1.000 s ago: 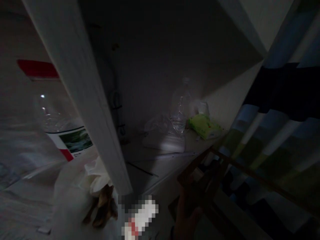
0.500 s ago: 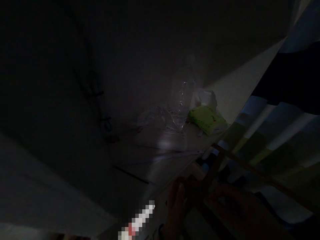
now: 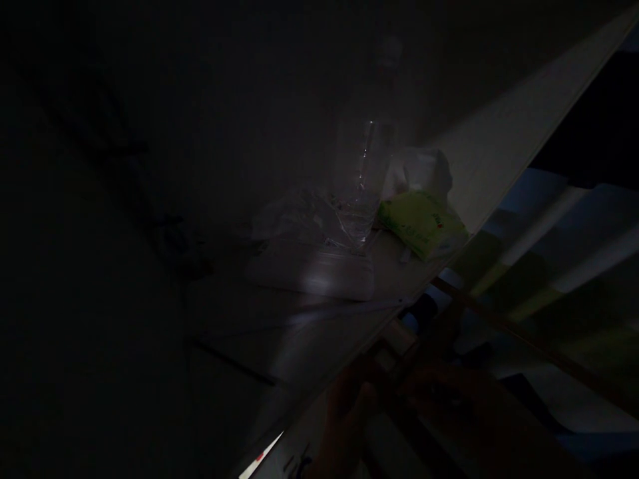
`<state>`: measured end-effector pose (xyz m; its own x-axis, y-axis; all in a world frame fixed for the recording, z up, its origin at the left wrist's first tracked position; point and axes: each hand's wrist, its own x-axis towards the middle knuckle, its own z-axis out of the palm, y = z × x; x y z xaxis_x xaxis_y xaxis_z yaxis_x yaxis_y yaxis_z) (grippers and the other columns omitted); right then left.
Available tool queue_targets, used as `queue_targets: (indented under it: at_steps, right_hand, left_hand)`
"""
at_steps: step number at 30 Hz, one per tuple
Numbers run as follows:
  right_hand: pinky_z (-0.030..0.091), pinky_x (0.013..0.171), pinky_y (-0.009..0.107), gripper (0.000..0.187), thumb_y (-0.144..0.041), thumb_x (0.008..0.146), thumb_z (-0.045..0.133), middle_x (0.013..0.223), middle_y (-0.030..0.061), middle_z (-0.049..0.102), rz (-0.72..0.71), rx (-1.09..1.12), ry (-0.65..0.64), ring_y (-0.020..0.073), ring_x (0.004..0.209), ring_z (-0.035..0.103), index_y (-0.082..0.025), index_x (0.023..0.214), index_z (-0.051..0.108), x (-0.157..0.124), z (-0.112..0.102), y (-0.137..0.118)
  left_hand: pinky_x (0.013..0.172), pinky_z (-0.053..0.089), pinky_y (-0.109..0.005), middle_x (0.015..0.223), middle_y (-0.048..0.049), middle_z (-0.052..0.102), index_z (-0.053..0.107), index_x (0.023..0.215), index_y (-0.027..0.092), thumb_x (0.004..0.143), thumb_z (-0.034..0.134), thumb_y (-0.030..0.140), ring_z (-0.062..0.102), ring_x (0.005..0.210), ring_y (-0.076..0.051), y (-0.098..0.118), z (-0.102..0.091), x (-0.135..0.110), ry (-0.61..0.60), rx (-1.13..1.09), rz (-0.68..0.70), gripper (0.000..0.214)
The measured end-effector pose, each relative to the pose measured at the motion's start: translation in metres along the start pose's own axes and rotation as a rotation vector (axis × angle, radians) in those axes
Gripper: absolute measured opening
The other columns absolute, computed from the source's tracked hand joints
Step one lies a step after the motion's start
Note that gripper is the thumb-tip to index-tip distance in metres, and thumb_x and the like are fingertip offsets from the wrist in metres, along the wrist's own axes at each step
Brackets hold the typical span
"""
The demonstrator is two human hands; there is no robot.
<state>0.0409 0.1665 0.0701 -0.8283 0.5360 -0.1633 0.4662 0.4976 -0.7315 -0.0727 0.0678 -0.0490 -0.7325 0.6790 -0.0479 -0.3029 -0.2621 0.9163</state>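
Head view, very dark, only 1 view. A thin brown wooden frame (image 3: 399, 362), made of straight slats, sat at the bottom centre-right, just off the front edge of a pale shelf board (image 3: 319, 332). The left hand (image 3: 344, 416) was below and left of the frame's corner, fingers curled up against the slat, apparently wrapped on it, though the dimness made the exact closure impossible to tell. The right hand (image 3: 449, 392) lay on the frame just right of that, fingers bent over a slat and touching it; whether it was truly clamped could not be told either. Both hands were close together at the same corner of the frame. Behind the frame a striped fabric (image 3: 544, 266) in blue, white and green bands filled the right side, soft-looking and draped. On the shelf board, well apart from the hands, stood a clear plastic bottle (image 3: 362, 193), upright, ribbed and glossy. At its foot lay crumpled clear plastic wrap (image 3: 309, 273) over something flat and white. Just right of the bottle was a flat green packet (image 3: 419, 223), soft-edged, with a crumpled white lump (image 3: 417, 169) behind it. The left half was too dark to read.
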Motion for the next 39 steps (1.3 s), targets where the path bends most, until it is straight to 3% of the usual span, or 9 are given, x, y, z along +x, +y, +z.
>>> queue_targets:
  at_steps: [4, 7, 13, 23, 33, 39]
  right_hand:
    - [0.049, 0.065, 0.025, 0.023, -0.037, 0.077, 0.046, 0.086, 0.0008, 0.066, -0.076, 0.041, -0.001, 0.0169, 0.078, 0.062, -0.028, 0.089, 0.063, -0.001, -0.004, -0.001]
    - [0.048, 0.060, 0.023, 0.020, -0.034, 0.076, 0.046, 0.082, -0.0004, 0.067, -0.101, 0.009, -0.010, 0.0157, 0.073, 0.062, -0.029, 0.085, 0.064, -0.002, -0.007, -0.008]
    - [0.048, 0.062, 0.021, 0.018, -0.027, 0.075, 0.047, 0.080, -0.0009, 0.066, -0.020, 0.023, -0.081, 0.0142, 0.073, 0.061, -0.026, 0.082, 0.064, 0.006, 0.000, -0.003]
    - [0.050, 0.061, 0.019, 0.022, -0.033, 0.080, 0.043, 0.087, -0.0002, 0.066, -0.078, -0.093, 0.066, 0.0139, 0.076, 0.062, -0.029, 0.088, 0.063, 0.002, 0.006, -0.014]
    - [0.047, 0.070, 0.022, 0.021, -0.028, 0.083, 0.040, 0.089, 0.0000, 0.063, -0.132, -0.172, -0.032, 0.0131, 0.081, 0.059, -0.026, 0.090, 0.059, 0.002, 0.005, -0.021]
    - [0.046, 0.063, 0.023, 0.018, -0.027, 0.080, 0.045, 0.083, -0.0001, 0.063, -0.133, -0.244, -0.022, 0.0137, 0.073, 0.059, -0.024, 0.086, 0.062, 0.006, 0.005, -0.025]
  left_hand:
    - [0.057, 0.041, -0.020, 0.071, -0.0032, 0.059, 0.063, 0.080, 0.016, 0.065, 0.062, 0.049, 0.051, 0.063, -0.012, 0.014, 0.004, 0.002, -0.155, -0.024, 0.014, 0.036]
    - [0.054, 0.040, -0.021, 0.062, -0.0022, 0.055, 0.062, 0.069, 0.014, 0.062, 0.063, 0.051, 0.048, 0.058, -0.011, 0.022, 0.008, 0.001, -0.205, -0.035, -0.018, 0.037]
    - [0.055, 0.042, -0.023, 0.059, -0.0029, 0.055, 0.061, 0.065, 0.015, 0.058, 0.062, 0.058, 0.048, 0.057, -0.013, 0.018, 0.012, 0.001, -0.168, -0.054, -0.041, 0.044]
    - [0.061, 0.044, -0.022, 0.068, -0.0043, 0.060, 0.062, 0.069, 0.015, 0.063, 0.060, 0.055, 0.052, 0.066, -0.015, 0.013, 0.014, -0.007, -0.018, -0.006, -0.074, 0.040]
    - [0.059, 0.044, -0.023, 0.066, -0.0048, 0.061, 0.062, 0.069, 0.014, 0.063, 0.059, 0.056, 0.052, 0.063, -0.014, 0.019, 0.015, -0.003, -0.058, -0.019, -0.094, 0.042]
    - [0.055, 0.042, -0.019, 0.063, -0.0014, 0.057, 0.062, 0.069, 0.015, 0.063, 0.060, 0.054, 0.050, 0.059, -0.011, 0.015, 0.015, -0.005, -0.023, -0.075, -0.059, 0.040]
